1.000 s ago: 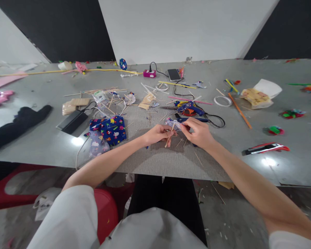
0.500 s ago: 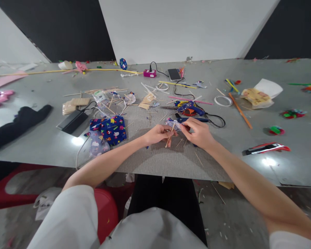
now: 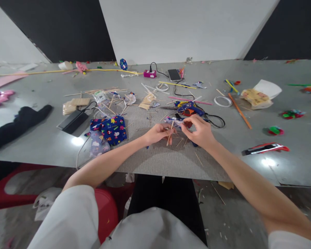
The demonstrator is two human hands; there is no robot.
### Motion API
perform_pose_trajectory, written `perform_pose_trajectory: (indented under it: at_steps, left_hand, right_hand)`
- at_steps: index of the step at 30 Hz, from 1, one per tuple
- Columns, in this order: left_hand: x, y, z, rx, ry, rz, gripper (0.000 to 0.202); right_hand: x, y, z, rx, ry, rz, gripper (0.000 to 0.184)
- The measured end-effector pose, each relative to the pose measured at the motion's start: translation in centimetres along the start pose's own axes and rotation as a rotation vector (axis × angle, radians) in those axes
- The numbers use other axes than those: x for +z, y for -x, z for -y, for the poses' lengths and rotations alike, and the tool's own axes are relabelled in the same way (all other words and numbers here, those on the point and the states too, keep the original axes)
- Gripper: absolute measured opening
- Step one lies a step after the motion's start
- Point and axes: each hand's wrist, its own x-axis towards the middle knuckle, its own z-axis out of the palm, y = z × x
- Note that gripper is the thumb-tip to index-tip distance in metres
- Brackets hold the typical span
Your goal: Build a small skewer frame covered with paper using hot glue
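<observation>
My left hand [image 3: 159, 134] is closed around a thin wooden stick [image 3: 170, 134], which stands tilted between thumb and fingers. At the stick's upper end is a small piece of pale lilac patterned fabric [image 3: 173, 120]. My right hand [image 3: 200, 130] pinches the right edge of this fabric between thumb and index finger. Just beyond the right hand lie a blue glue gun [image 3: 191, 108] and a dark blue tool, partly hidden by the fingers. Several thin wood slivers [image 3: 179, 142] are scattered on the table under the hands.
Dark blue patterned cloth [image 3: 114, 129] and a black adapter box [image 3: 73, 121] lie to the left. Behind are loose sticks, a wood-strip bundle [image 3: 147, 101] and a phone [image 3: 174, 74]. A red-black utility knife [image 3: 266, 148] and an orange stick [image 3: 240, 110] lie to the right.
My right hand has shifted slightly, its fingers a little higher at the fabric's edge. The stick in my left hand stands slightly more upright. Objects on the table stay in place.
</observation>
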Motion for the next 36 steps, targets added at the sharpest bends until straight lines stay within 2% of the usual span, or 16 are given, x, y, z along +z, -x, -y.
perform_pose_trajectory:
  at_steps: [5, 11, 18, 24, 36]
  left_hand:
    - [0.4, 0.1, 0.1, 0.045, -0.079, 0.018, 0.051]
    - [0.7, 0.1, 0.6, 0.136, -0.22, -0.051, 0.044]
    - [0.6, 0.1, 1.3, 0.209, -0.297, -0.006, 0.039]
    - [0.7, 0.1, 1.5, 0.249, -0.27, 0.026, 0.039]
    - [0.9, 0.2, 0.6, 0.223, -0.201, -0.01, 0.044]
  right_hand:
    - [0.6, 0.0, 0.3, -0.012, 0.028, -0.046, 0.008]
    - [0.6, 0.1, 0.5, -0.042, 0.008, -0.05, 0.019]
    - [0.5, 0.7, 0.7, -0.145, -0.016, -0.026, 0.031]
    - [0.4, 0.7, 0.8, -0.183, -0.02, -0.041, 0.031]
    - [0.2, 0.5, 1.3, -0.106, 0.001, -0.035, 0.026]
